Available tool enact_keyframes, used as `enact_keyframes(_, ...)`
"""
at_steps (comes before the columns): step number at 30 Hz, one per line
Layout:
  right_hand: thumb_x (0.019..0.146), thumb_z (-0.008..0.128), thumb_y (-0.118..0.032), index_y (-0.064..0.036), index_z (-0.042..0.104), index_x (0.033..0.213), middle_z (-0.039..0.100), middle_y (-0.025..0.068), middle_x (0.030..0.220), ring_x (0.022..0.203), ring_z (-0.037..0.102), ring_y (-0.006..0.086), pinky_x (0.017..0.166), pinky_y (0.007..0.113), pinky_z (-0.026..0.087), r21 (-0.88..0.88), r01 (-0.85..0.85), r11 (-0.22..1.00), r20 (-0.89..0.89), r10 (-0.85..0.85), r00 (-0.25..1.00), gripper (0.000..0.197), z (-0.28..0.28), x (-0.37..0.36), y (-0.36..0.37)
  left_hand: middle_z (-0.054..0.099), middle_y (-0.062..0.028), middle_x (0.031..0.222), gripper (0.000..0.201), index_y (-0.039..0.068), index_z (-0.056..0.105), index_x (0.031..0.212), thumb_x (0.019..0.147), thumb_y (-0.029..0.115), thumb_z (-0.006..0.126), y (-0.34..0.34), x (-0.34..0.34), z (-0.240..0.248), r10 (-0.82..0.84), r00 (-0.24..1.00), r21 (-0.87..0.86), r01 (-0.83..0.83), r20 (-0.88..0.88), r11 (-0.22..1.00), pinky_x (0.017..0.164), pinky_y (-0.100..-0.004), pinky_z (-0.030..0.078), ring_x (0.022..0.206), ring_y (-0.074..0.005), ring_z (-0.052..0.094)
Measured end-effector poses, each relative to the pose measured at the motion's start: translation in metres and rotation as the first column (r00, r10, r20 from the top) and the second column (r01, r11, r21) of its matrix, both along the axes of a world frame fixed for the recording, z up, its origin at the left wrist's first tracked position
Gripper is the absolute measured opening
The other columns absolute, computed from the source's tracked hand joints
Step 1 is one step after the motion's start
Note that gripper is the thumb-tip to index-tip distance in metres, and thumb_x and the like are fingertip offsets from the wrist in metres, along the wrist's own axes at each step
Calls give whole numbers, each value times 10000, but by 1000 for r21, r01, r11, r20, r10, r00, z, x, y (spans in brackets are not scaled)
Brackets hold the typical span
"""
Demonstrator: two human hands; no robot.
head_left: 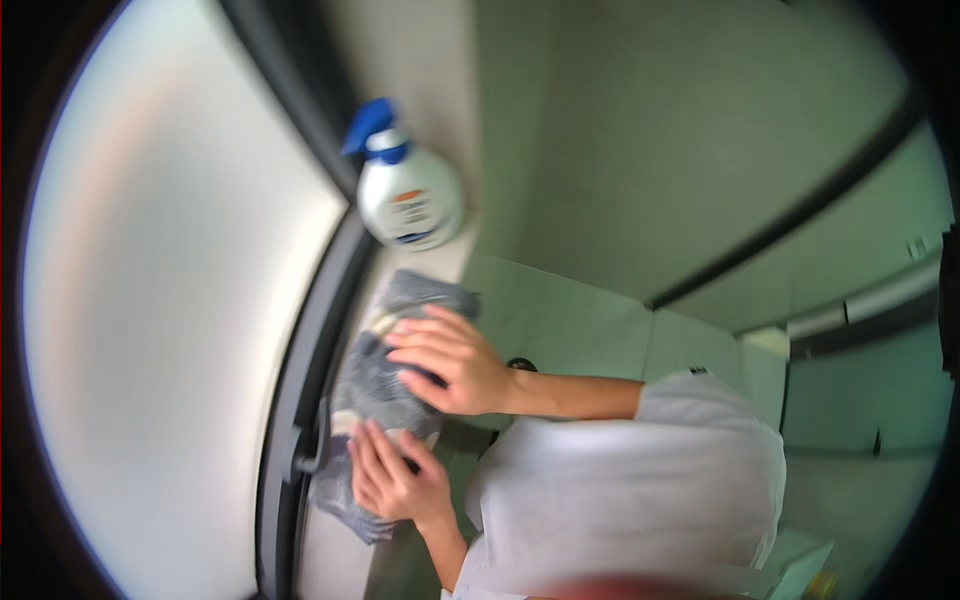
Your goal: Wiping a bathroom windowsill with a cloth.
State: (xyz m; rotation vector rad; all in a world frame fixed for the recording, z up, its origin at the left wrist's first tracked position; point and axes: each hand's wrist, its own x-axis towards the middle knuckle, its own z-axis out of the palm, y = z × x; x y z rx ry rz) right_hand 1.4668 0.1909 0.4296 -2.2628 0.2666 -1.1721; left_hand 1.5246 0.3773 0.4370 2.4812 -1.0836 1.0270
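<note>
Under both hands' fingers (425,335) — grey cloth (385,385)

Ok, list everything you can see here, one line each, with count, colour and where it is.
spray bottle: one, white with a blue trigger head, standing on the sill in the corner by the window.
cloth: one, grey-blue, bunched, lying on the sill along the window frame.
window pane: one, frosted white, dark frame, at left.
tiled wall: pale green, at right.
white T-shirt: one, worn by the person, lower right.
right hand: flat on the cloth's upper part.
left hand: flat on the cloth's lower part.
</note>
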Motion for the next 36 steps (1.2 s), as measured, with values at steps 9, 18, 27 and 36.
enact_keyframes(9, 880, 766, -147, -103, 780, 1033, 771, 71, 1137, 1103, 694, 303, 1098, 504, 494, -218, -106, 970, -37, 100, 994, 160, 7, 27, -4, 751, -75, 1336, 427, 107, 790, 1264, 977, 408, 694, 7, -8, -9, 100, 987, -122, -116, -129, 986, 1113, -456, 452, 1238, -279, 684)
enact_keyframes(18, 807, 803, -215, -110, 774, 975, 720, 41, 996, 974, 678, 294, 958, 463, 528, -320, -200, 926, -95, 178, 979, 200, 5, 33, -18, 787, -56, 1239, 442, 123, 824, 1190, 918, 444, 689, -3, -4, -27, 204, 977, -179, -212, -65, 961, 1091, -413, 478, 1171, -251, 700)
enact_keyframes(27, 784, 784, -180, -57, 766, 969, 716, 89, 966, 949, 667, 338, 915, 465, 516, -281, -235, 930, -117, 210, 971, 223, 7, 31, -22, 812, -31, 1158, 442, 145, 849, 1117, 923, 469, 619, -7, -4, -26, 230, 973, -147, -225, 21, 963, 1007, -357, 499, 1097, -218, 724)
enact_keyframes(36, 799, 788, -284, -116, 792, 953, 752, 29, 1005, 951, 679, 276, 936, 456, 535, -316, -205, 926, -162, 161, 974, 228, 0, 31, -23, 815, -14, 1142, 455, 157, 849, 1089, 944, 482, 565, -5, -1, -29, 233, 971, -124, -224, 56, 967, 1002, -346, 469, 1084, -203, 707)
